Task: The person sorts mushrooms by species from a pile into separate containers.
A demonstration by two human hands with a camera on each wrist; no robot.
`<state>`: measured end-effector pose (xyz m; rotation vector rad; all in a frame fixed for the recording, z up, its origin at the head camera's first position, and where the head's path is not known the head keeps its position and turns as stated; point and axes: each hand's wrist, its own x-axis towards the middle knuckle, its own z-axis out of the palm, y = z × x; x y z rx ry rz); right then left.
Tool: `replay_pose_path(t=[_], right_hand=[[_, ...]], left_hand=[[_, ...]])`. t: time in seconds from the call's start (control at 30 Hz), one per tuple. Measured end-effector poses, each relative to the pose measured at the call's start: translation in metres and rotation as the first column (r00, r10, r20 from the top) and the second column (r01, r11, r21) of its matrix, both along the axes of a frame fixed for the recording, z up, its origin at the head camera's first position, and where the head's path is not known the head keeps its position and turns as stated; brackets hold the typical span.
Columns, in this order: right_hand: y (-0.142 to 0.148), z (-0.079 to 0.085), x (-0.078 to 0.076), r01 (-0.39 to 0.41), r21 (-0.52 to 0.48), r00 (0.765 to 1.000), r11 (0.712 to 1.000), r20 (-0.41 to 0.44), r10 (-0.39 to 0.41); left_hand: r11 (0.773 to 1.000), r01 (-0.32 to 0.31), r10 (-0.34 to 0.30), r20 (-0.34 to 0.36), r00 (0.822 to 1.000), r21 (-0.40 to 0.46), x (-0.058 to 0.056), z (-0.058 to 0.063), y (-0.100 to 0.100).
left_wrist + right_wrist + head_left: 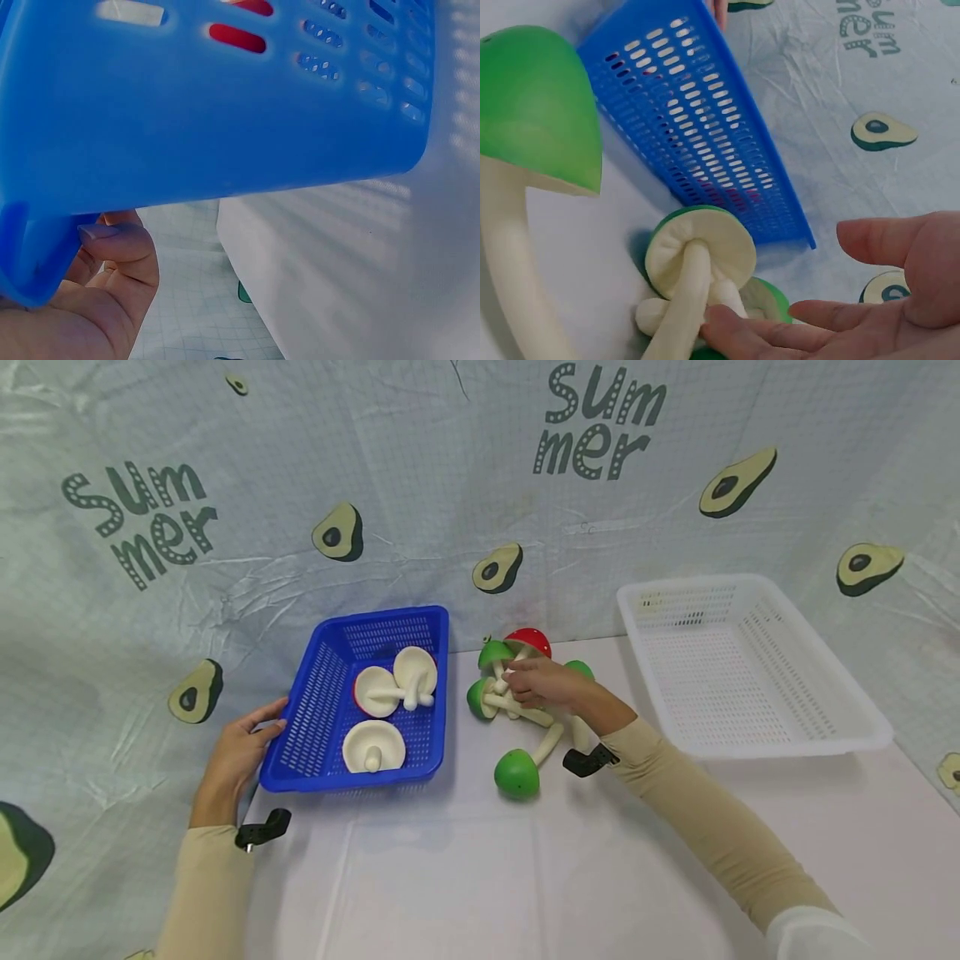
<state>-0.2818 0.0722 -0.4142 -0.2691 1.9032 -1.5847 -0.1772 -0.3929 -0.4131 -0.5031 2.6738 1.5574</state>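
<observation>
My left hand (232,756) grips the left rim of a blue plastic basket (445,710); in the left wrist view its thumb (120,244) curls at the rim. Inside lie three toy mushrooms (360,743) with their pale undersides up. My right hand (555,685) is over a heap of toy mushrooms right of the basket. The right wrist view shows the thumb apart, with fingertips touching a pale stem beside a green-capped mushroom (701,255). A red-capped mushroom (531,640) lies at the back of the heap; a separate green-capped mushroom (517,774) lies nearer.
A white plastic basket (757,747) with nothing in it stands on the right of the white table (420,877). Behind the table hangs a pale sheet (420,468) printed with avocados and lettering. Another green-capped mushroom (580,668) is partly behind my right hand.
</observation>
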Motion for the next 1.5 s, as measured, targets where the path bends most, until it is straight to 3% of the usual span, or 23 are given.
replay_pose_path(t=[0.2,0.37,0.63,0.87,1.07,1.33,1.5], right_hand=[[-0.001,-0.011,0.003,-0.050,0.040,0.999,0.998,0.005,0.050],[-0.004,-0.023,0.002,-0.003,-0.076,1.000,0.997,0.003,0.004],[-0.017,-0.033,0.001,0.030,-0.077,1.000,0.997,0.005,-0.030],[-0.026,-0.040,0.003,0.128,-0.143,0.992,0.981,0.036,-0.124],[-0.023,-0.033,0.008,0.273,-0.159,0.960,0.949,-0.010,-0.278],[-0.017,-0.023,0.006,0.458,-0.165,0.889,0.873,0.068,-0.453],[-0.016,-0.027,0.006,0.455,-0.224,0.889,0.862,0.063,-0.453]], left_hand=[[1.000,-0.006,0.006,-0.001,1.000,0.015,-0.001,-0.002,0.000],[1.000,0.003,-0.003,-0.002,1.000,0.005,0.000,-0.002,0.000],[1.000,0.005,-0.005,-0.002,1.000,-0.004,0.001,-0.002,-0.001],[1.000,0.006,-0.006,0.011,1.000,-0.021,0.003,-0.003,0.000],[1.000,-0.003,0.003,0.013,1.000,-0.013,0.002,-0.001,0.001],[1.000,-0.010,0.010,0.007,1.000,0.002,0.002,-0.001,0.000],[1.000,-0.016,0.016,0.017,1.000,0.002,0.001,-0.002,0.000]])
